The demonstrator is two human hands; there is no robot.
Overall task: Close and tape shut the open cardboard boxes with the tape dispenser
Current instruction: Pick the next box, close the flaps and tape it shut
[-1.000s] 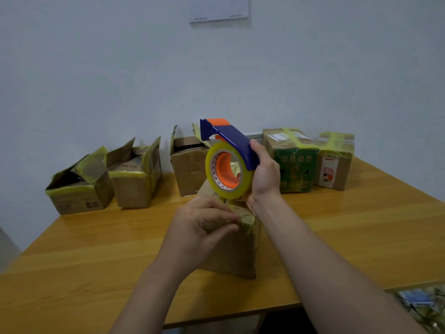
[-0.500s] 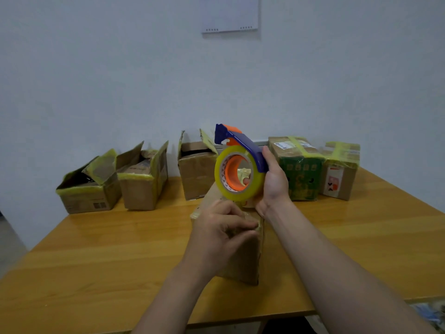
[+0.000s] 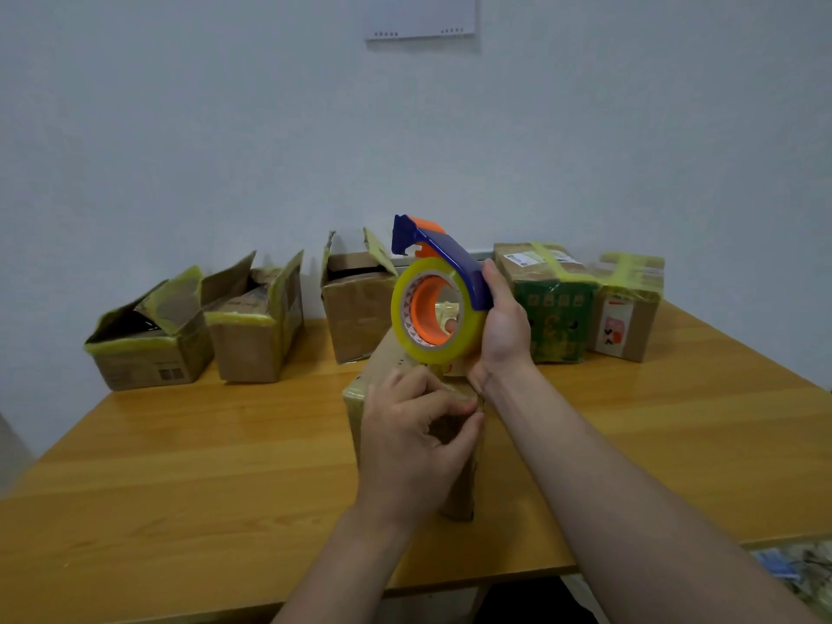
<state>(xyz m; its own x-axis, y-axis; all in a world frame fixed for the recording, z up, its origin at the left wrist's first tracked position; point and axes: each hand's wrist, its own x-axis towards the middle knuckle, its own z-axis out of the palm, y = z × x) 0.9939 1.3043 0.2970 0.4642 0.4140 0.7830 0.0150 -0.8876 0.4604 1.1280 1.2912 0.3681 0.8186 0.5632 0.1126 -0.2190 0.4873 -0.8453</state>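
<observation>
**Tape dispenser (image 3: 439,304) was held over the near box (image 3: 460,497)**

The right hand (image 3: 499,326) had its grip clamped on the dispenser's blue handle and held it tilted just above the far top edge of the near box. That box stood mid-counter (image 3: 202,466). The left hand (image 3: 405,443) had its grip pinched together at the box's near top corner, thumb against forefinger. Whether a tape end lay under them could not be told.

The dispenser looked like light, rigid plastic, best held by the handle and away from the cutter at its far tip. The tape roll (image 3: 470,335) would likely be sticky and quick to fold on itself. The box seemed light, its card soft and creased, so bracing it at an edge looked wiser than pressing the flaps. Three open boxes (image 3: 252,326) stood far left, and two taped boxes (image 3: 553,308) far right.
</observation>
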